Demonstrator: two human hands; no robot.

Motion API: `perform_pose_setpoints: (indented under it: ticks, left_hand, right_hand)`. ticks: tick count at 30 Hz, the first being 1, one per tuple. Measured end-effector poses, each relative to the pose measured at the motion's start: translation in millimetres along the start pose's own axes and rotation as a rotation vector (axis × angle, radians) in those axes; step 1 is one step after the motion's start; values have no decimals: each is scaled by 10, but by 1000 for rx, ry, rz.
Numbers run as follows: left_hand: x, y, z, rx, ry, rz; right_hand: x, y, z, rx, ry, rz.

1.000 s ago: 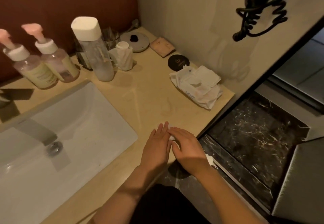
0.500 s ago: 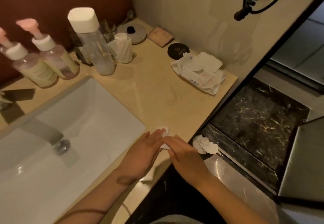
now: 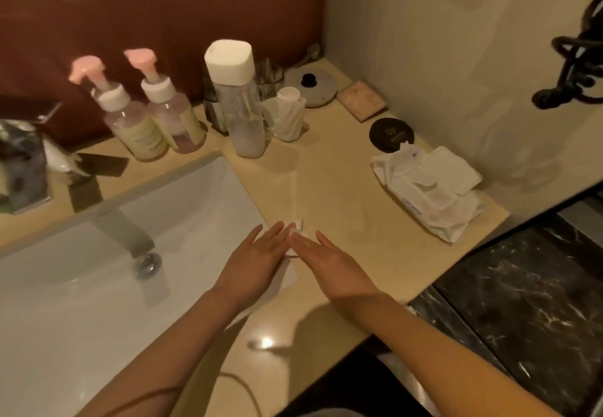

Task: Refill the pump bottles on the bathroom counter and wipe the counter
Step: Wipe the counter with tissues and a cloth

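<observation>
Both flat, fingers straight — left hand [image 3: 257, 263] and right hand [image 3: 331, 268] press a wipe [image 3: 299, 224] onto the counter [image 3: 342, 194] by the sink [image 3: 195, 207]'s right rim, likely spreading pressure for wiping.

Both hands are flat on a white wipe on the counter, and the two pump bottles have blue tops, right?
Not quite: the head view shows the pump bottles with pink tops, not blue. The left hand and right hand do lie flat on the white wipe on the counter.
</observation>
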State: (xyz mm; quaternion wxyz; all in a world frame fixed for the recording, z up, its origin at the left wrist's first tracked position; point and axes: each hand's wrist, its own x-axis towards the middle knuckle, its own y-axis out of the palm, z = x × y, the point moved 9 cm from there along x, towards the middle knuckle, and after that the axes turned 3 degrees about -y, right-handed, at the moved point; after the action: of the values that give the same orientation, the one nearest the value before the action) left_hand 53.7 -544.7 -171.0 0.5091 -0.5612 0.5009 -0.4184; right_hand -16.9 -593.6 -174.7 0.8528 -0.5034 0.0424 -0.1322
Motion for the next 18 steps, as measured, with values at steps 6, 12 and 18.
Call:
perform_pose_setpoints:
  ticks: [6, 12, 18]
  left_hand:
    - [295, -56, 433, -28, -210, 14]
    - [567, -125, 793, -74, -404, 52]
    - [645, -146, 795, -131, -483, 73]
  right_hand:
    - [588, -109, -102, -30, -117, 14]
    - [1108, -154, -161, -57, -120, 122]
    - [1206, -152, -177, -39, -48, 195]
